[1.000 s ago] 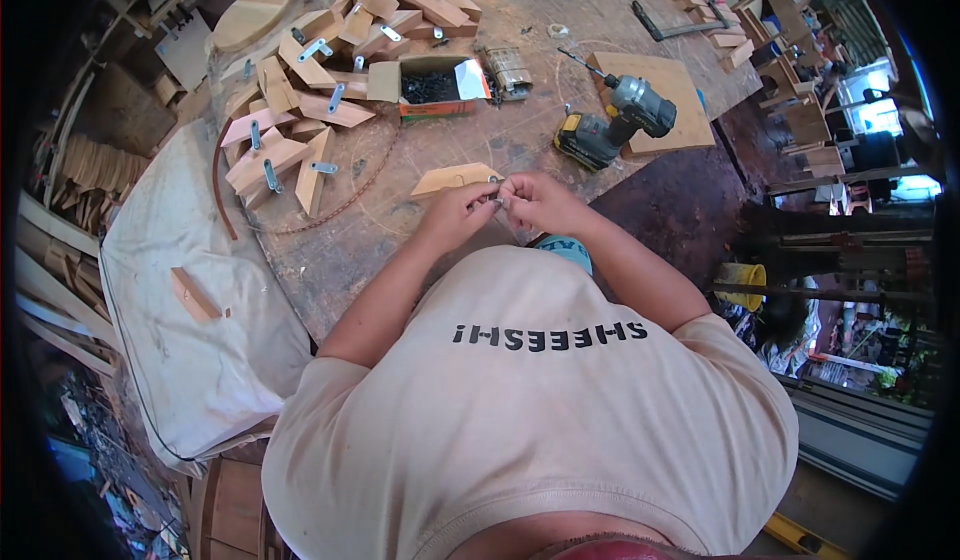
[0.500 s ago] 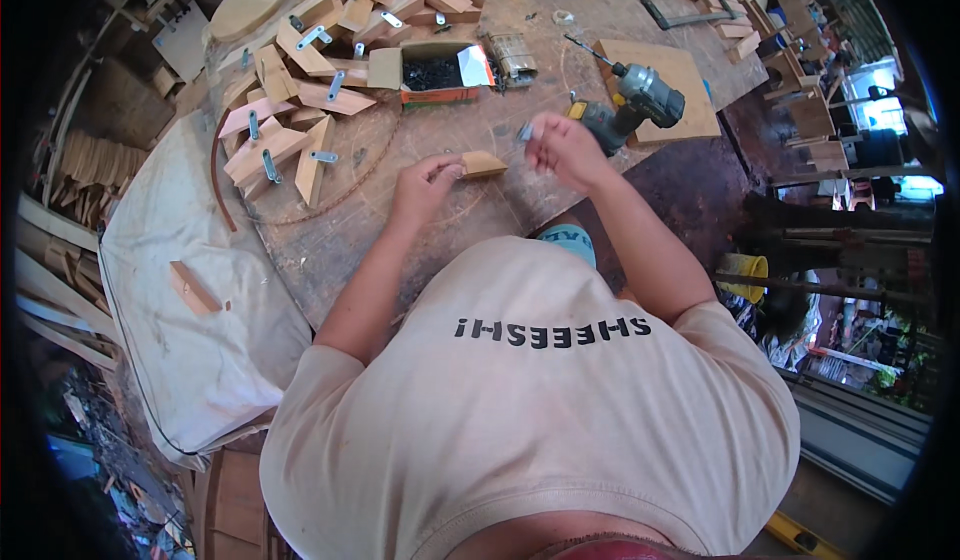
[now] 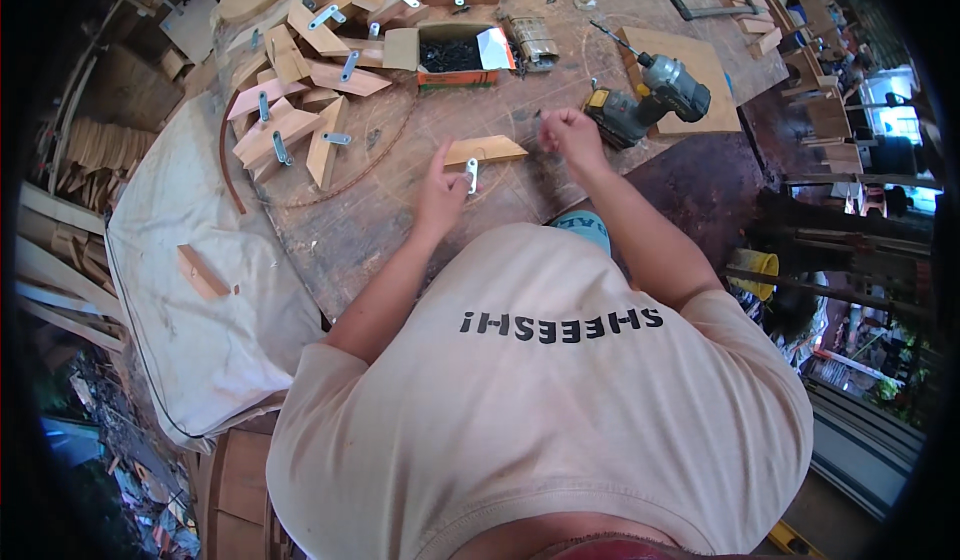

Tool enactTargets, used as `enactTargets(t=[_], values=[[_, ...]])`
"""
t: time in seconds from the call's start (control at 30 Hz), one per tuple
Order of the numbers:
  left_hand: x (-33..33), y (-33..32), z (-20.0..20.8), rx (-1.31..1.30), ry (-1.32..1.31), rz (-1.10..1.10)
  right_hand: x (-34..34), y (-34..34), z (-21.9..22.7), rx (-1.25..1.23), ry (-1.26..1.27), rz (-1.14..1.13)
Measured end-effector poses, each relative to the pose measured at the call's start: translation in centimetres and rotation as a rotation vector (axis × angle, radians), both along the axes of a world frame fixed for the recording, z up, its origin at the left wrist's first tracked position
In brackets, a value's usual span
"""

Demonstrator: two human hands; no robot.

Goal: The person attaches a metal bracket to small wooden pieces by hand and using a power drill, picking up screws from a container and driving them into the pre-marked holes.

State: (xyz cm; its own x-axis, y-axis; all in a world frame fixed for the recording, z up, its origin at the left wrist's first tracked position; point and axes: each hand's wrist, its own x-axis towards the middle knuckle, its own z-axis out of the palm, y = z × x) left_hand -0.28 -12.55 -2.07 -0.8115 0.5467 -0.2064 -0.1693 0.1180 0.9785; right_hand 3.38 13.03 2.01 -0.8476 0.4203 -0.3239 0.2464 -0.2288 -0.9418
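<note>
Metal bracket [image 3: 472, 176], up in the right hand [image 3: 572, 140] half a second ago, now sits just right of the left hand [image 3: 442, 196], at the wooden block's [image 3: 492, 148] near edge, pairing both parts; whether the left or the curled right grips anything, I cannot tell.

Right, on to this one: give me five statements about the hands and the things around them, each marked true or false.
1. A metal plate is by the left hand, at the near side of a wooden block. True.
2. The right hand is closer to the drill than the left hand is. True.
3. The right hand is wrapped around the drill's handle. False: it is off the handle, to the drill's left.
4. The open box of small dark pieces is left of the drill. True.
5. The drill lies on the pale cloth. False: a wooden piece lies on the pale cloth.
</note>
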Motion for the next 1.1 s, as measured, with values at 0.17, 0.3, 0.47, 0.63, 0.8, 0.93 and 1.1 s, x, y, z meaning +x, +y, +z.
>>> enactTargets(t=[0.17,0.3,0.47,0.63,0.8,0.93,1.1], values=[[0.6,1.3,-0.1,-0.07,0.065,-0.002,0.1,-0.2,-0.3,0.152,-0.035,-0.197],[0.5,2.0,0.8,-0.038,0.036,0.053,-0.3,0.0,0.7,0.156,-0.002,-0.242],[0.2,2.1,1.9,-0.123,0.0,0.04,0.9,-0.2,-0.6,0.272,-0.108,0.027],[0.3,2.6,2.4,-0.109,-0.006,0.08,1.1,-0.1,-3.2,0.364,-0.087,0.02],[0.3,2.8,1.8,-0.1,-0.016,0.08,-0.6,-2.1,-3.1,0.75,0.191,0.051],[0.2,2.7,2.0,-0.102,-0.076,0.072,-1.4,-3.3,-2.3,0.555,0.023,0.586],[0.5,2.6,1.7,-0.065,-0.01,0.064,-1.2,-3.6,-3.0,0.56,0.02,0.543]])
